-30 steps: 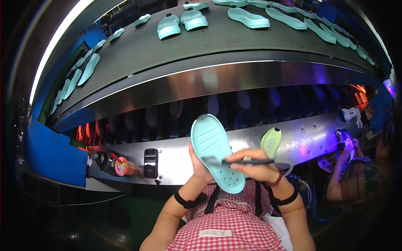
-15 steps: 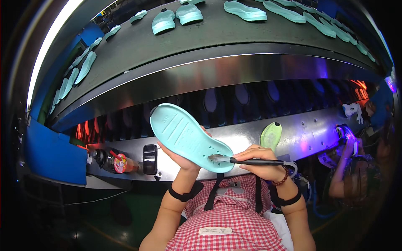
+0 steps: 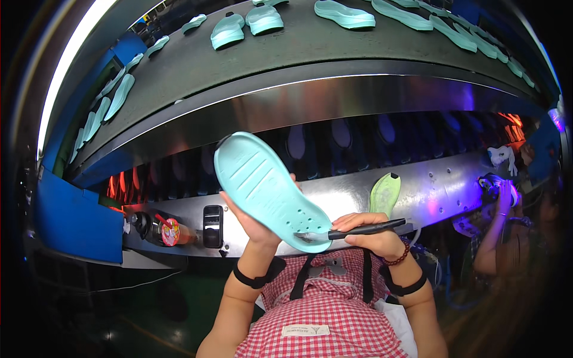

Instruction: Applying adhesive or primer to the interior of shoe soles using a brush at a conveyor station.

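Observation:
A light blue shoe sole is held up at a slant, its row of grooves at the upper left and a cluster of small holes at the lower right. My left hand grips it from beneath, with the thumb along the left edge and fingertips showing past the right edge. In my right hand is a black-handled brush with a pale hose at its back end. The brush's bristles lie against the sole's inner face near the holes, at the lower right end.
A dark conveyor belt with several light blue soles crosses the back. On the metal ledge are a green sole, a black phone-like case and a drink bottle. At right, a co-worker's hand holds a shoe part.
The sole has turned more upright, its grooved end rising and its lower end dropping slightly. The brush has shifted a little down and left on the sole, its handle's back end tilting up.

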`<state>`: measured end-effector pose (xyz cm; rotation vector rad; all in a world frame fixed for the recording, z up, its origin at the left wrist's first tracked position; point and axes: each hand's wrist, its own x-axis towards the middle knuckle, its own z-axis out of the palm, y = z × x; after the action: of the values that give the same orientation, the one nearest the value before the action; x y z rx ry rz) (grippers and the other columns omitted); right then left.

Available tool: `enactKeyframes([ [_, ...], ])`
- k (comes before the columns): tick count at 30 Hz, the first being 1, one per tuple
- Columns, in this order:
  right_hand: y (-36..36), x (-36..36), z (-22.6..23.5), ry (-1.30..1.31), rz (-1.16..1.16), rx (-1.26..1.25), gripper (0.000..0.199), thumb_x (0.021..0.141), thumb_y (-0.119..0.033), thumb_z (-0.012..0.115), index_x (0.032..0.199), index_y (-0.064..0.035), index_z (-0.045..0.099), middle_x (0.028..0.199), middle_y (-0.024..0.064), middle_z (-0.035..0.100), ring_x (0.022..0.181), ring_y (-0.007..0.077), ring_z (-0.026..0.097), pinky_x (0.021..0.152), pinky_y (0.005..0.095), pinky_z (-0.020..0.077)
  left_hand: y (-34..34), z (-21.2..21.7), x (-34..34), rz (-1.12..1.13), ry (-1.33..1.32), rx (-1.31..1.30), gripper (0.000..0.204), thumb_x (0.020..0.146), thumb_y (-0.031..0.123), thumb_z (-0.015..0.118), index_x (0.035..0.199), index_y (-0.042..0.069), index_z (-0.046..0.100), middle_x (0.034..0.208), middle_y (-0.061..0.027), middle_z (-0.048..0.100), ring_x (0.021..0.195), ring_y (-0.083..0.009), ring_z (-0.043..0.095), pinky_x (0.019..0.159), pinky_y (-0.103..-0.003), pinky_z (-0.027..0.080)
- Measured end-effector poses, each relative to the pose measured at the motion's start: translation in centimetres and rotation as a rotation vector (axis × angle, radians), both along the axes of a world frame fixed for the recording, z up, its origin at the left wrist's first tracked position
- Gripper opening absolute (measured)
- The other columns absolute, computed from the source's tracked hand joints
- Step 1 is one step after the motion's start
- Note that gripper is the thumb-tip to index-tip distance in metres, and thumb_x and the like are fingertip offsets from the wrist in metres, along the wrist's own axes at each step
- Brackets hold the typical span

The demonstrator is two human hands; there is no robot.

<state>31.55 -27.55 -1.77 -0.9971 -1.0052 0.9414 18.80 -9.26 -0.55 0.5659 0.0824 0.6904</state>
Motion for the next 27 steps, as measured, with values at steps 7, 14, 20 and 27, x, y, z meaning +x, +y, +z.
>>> enactKeyframes([
  [7,0.1,-2.5,0.7,0.251,-0.016,-0.213,0.02,0.079,0.001,0.059,0.099,0.0041,0.059,0.097,0.0135,0.062,0.091,0.0186,0.06,0.079,0.0262,0.0496,-4.0,-3.6,-1.4,-0.139,0.105,-0.04,0.073,0.083,0.057,0.033,0.129,0.001,0.032,0.115,-0.0218,0.05,0.099,-0.0347,0.054,0.085,-0.047,0.044],
  [14,0.1,-0.8,2.8,-0.349,0.02,-0.039,0.024,0.072,0.002,0.064,0.096,-0.0025,0.063,0.099,0.0134,0.063,0.09,0.0205,0.062,0.078,0.0283,0.0495,-1.0,-3.8,-1.5,-0.515,0.107,0.002,0.058,0.086,0.041,0.039,0.126,-0.001,0.037,0.115,-0.0188,0.051,0.098,-0.029,0.056,0.085,-0.04,0.045],
  [20,-1.3,0.2,4.0,-0.483,0.243,0.022,0.023,0.073,-0.001,0.064,0.096,-0.0039,0.063,0.099,0.0106,0.063,0.092,0.0229,0.061,0.08,0.0301,0.0489,-0.1,-3.1,-1.9,-0.857,0.251,-0.143,0.053,0.087,0.031,0.042,0.127,-0.003,0.035,0.113,-0.0192,0.052,0.099,-0.0237,0.056,0.087,-0.035,0.045],
  [27,-1.5,1.6,4.9,-0.835,0.356,0.06,0.027,0.071,-0.002,0.061,0.097,-0.0063,0.063,0.101,0.0097,0.062,0.091,0.0228,0.061,0.077,0.0301,0.0493,-0.3,-2.4,-2.1,-0.851,0.51,0.061,0.058,0.085,0.033,0.047,0.129,-0.003,0.033,0.121,-0.0194,0.046,0.106,-0.025,0.051,0.087,-0.036,0.045],
])
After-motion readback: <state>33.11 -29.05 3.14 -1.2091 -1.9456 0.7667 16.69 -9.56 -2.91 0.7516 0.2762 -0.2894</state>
